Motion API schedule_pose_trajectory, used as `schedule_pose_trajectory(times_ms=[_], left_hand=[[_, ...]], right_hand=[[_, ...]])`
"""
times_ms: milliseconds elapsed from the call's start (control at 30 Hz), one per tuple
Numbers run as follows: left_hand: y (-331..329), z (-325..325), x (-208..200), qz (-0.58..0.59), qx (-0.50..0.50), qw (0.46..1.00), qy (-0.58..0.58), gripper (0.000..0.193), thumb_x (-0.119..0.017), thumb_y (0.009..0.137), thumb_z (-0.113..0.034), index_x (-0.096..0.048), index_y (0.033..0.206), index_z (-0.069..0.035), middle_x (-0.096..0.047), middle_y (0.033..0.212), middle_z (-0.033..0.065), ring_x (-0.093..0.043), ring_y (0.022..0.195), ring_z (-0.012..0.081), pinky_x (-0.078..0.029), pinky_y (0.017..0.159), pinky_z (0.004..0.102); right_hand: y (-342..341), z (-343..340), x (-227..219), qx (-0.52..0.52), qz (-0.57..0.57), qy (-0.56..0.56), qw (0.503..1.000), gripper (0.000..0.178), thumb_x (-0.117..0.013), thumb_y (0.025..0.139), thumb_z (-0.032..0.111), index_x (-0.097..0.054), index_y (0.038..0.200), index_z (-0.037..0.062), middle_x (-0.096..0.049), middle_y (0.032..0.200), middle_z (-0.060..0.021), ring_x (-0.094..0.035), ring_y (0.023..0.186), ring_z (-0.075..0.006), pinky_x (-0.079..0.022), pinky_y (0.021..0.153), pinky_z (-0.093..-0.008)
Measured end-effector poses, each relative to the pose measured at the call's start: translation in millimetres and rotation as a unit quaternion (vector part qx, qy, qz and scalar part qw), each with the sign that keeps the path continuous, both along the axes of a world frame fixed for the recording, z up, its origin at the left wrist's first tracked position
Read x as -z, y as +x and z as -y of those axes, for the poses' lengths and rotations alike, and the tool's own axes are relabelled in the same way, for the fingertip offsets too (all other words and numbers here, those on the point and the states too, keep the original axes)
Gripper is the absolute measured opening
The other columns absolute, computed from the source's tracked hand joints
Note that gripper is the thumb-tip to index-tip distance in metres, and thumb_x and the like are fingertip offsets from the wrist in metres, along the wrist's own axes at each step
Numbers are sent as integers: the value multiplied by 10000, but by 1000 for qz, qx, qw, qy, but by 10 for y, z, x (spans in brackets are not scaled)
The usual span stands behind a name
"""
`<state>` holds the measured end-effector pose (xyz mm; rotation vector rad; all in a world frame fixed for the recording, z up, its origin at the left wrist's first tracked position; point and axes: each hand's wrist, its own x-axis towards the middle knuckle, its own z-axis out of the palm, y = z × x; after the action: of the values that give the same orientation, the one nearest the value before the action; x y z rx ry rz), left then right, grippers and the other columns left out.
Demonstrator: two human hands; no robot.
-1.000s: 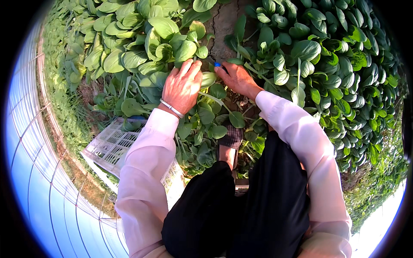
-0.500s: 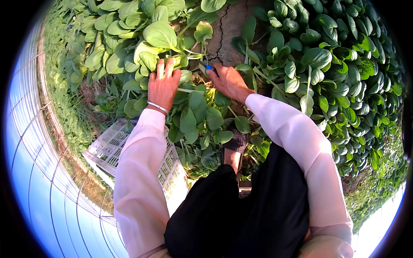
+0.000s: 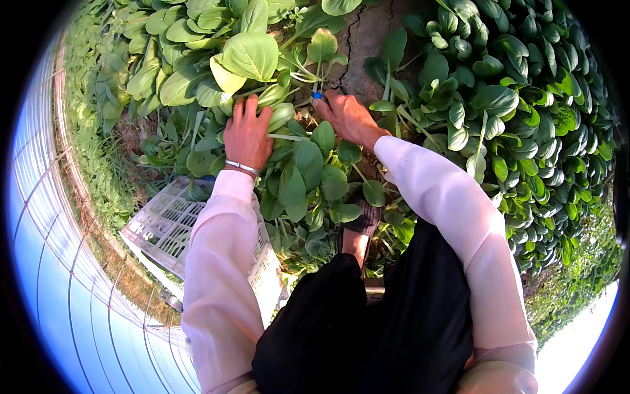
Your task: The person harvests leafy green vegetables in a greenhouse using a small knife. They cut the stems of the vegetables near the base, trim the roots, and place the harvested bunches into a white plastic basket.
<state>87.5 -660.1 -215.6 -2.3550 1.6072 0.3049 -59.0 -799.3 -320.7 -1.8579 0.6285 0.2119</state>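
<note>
My left hand (image 3: 249, 133) is closed over a bok choy (image 3: 281, 115), palm down. Its pale, thick stems stick out to the right of my fingers, and its leaves are partly hidden under the hand. My right hand (image 3: 351, 119) is a short way to the right, close to the soil, with its fingers bent together. A small blue thing (image 3: 317, 96) shows at its fingertips; the rest of it is hidden, so I cannot tell its kind. Between and below my hands, broad dark green leaves (image 3: 305, 164) spread out.
A white slatted plastic crate (image 3: 172, 226) stands at the left, partly behind my left forearm. Dense leafy greens (image 3: 518, 105) fill the right, and lighter bok choy plants (image 3: 190, 39) the upper left. Cracked bare soil (image 3: 364, 46) runs between them. My foot (image 3: 355, 241) is among the leaves.
My left hand has drawn slightly toward me, and the pale stems of the bok choy now show beside its fingers. The right hand has barely moved.
</note>
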Motion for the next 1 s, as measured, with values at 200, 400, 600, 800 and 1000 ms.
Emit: schedule_pose_trajectory(times_ms=[200, 400, 600, 800, 1000], left_hand=[[27, -38, 64, -1, 0, 1000, 3, 504, -809, 537, -92, -578, 985, -106, -515, 1243, 89, -499, 1120, 303, -515, 814, 414], [81, -172, 80, -34, -7, 999, -15, 448, -772, 565, -102, -587, 972, -92, -558, 1196, 77, -532, 1099, 281, -527, 805, 403], [45, -153, -304, -171, -86, 963, -190, 359, -684, 654, -89, -601, 993, -8, -608, 1164, 149, -609, 989, 345, -497, 865, 393], [-158, 175, -888, -574, -320, 723, -210, 495, -665, 711, -70, -562, 1181, 46, -610, 1162, 104, -571, 1041, 178, -428, 953, 321], [-321, 483, -901, -729, -323, 586, -149, 602, -630, 762, -90, -488, 1328, 57, -582, 1237, 107, -565, 1093, 176, -436, 955, 302]], right_hand=[[190, 114, -105, -4, -49, 64, 997, 419, -474, 962, 401, -595, 1036, 6, -655, 944, -263, -632, 928, -424, -504, 814, -483], [179, 155, -140, -130, -83, -20, 988, 430, -466, 963, 387, -628, 1063, 2, -658, 985, -255, -634, 951, -419, -499, 845, -479], [-481, 339, -209, 24, -6, 174, 984, 459, -519, 943, 436, -597, 1073, 3, -635, 803, -178, -633, 696, -295, -497, 655, -425], [-432, 800, -969, 198, 218, 424, 856, 334, -673, 900, 323, -578, 1035, 33, -625, 960, -49, -462, 504, -21, -332, 436, -172], [-466, 951, -1115, 157, 244, 520, 803, 502, -750, 840, 248, -559, 1251, 30, -586, 797, 12, -485, 506, -32, -315, 415, -175]])
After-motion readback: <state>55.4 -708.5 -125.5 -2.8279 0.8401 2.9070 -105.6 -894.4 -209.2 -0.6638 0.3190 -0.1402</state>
